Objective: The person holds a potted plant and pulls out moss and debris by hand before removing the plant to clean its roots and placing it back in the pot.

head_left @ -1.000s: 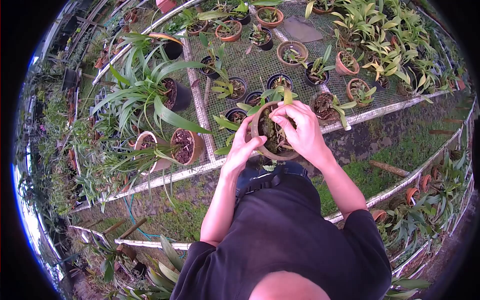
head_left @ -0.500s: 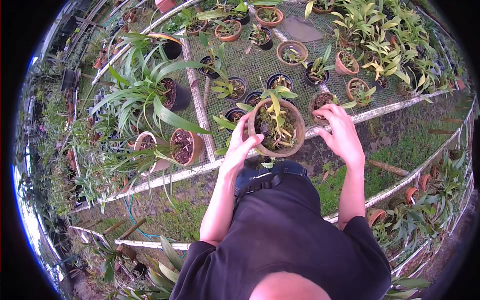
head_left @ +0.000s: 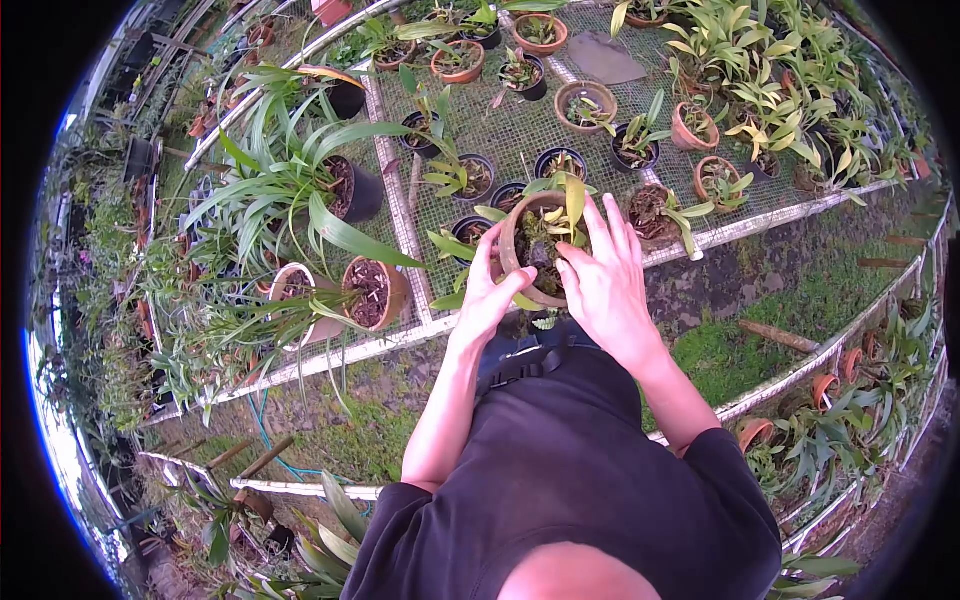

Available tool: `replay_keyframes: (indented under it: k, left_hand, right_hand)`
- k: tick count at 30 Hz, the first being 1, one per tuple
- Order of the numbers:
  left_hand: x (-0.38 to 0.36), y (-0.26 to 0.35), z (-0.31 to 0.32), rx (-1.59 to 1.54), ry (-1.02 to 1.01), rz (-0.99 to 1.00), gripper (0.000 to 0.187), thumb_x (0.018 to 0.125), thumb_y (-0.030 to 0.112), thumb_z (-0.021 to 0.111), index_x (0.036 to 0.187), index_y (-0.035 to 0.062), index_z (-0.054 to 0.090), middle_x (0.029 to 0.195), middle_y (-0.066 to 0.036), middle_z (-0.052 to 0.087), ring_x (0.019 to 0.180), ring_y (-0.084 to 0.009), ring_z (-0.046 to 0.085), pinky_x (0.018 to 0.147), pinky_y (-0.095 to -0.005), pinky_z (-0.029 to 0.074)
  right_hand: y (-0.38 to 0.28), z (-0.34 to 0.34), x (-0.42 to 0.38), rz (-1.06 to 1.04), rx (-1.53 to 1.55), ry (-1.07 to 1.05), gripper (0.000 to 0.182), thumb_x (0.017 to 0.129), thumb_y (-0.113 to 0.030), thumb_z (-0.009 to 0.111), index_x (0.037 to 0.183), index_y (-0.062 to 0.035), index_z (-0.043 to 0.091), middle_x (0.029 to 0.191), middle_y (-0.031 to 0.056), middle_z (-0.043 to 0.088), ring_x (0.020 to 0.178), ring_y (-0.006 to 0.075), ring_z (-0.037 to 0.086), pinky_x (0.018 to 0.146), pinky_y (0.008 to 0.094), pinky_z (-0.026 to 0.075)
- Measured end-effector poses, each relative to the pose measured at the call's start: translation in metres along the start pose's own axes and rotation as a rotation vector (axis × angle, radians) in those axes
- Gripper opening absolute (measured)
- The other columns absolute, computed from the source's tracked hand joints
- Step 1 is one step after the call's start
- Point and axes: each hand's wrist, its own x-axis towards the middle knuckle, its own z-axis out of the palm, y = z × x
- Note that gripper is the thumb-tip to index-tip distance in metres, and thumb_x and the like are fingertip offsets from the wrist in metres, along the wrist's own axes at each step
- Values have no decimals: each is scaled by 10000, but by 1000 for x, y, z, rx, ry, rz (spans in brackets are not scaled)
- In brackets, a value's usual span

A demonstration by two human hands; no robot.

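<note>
My left hand (head_left: 488,295) grips a round clay pot (head_left: 509,246) by its left rim, with the thumb over the edge. The pot tips towards me above the bench edge. Inside are dark, mossy growing material and a plant with yellow-green leaves (head_left: 575,199). Across the pot's right side lies my right hand (head_left: 612,290), open. Some of its fingers stretch away from me, while others touch in among the moss and stems. That hand hides the right rim. Just beyond it, a clump of brown roots with leaves (head_left: 652,212) rests at the bench edge.
The wire-mesh bench (head_left: 520,128) bears several potted plants. Two clay pots of bark chips (head_left: 370,293) and a black pot with long leaves (head_left: 362,190) stand at the left. A flat grey slab (head_left: 606,58) lies at the back. Low rails run behind me.
My right hand has left the root clump at the bench edge and moved left onto the pot's contents. My left hand keeps its hold on the pot, nearly in place.
</note>
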Motion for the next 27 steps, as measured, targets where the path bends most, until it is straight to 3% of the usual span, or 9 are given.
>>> replay_keyframes:
  k: [5, 9, 18, 27]
  left_hand:
    - [0, -4, -6, -16, -9, -6, 825, 861, 103, 771, 1593, 92, 391, 1366, -135, 537, 1249, -251, 602, 1085, -414, 510]
    - [-1, -4, -7, -14, -17, -1, 813, 874, 111, 758, 1597, 91, 386, 1392, -136, 545, 1280, -262, 591, 1108, -430, 493]
    - [-2, -5, -5, -13, -85, 37, 827, 876, 81, 744, 1613, 102, 369, 1450, -139, 538, 1322, -264, 579, 1116, -441, 494]
    - [-5, -8, -2, 31, -75, 52, 850, 854, 94, 763, 1610, 116, 374, 1412, -135, 514, 1306, -260, 582, 1105, -438, 494]
  right_hand:
    - [2, 6, 2, 18, 245, -52, 247, 930, -131, 713, 1146, -52, 803, 1638, 279, 381, 1533, 497, 333, 1239, 576, 314]
    - [7, 11, 4, -49, 415, -25, 204, 902, -96, 735, 1083, -78, 826, 1603, 302, 420, 1506, 507, 374, 1260, 547, 301]
    - [-5, 15, 1, 1, 142, 67, 389, 838, -169, 821, 1211, -63, 783, 1581, 262, 445, 1503, 486, 377, 1204, 584, 343]
    - [-2, 17, -1, -38, 182, 35, 423, 814, -135, 830, 1210, -40, 712, 1582, 247, 418, 1521, 480, 344, 1221, 604, 309]
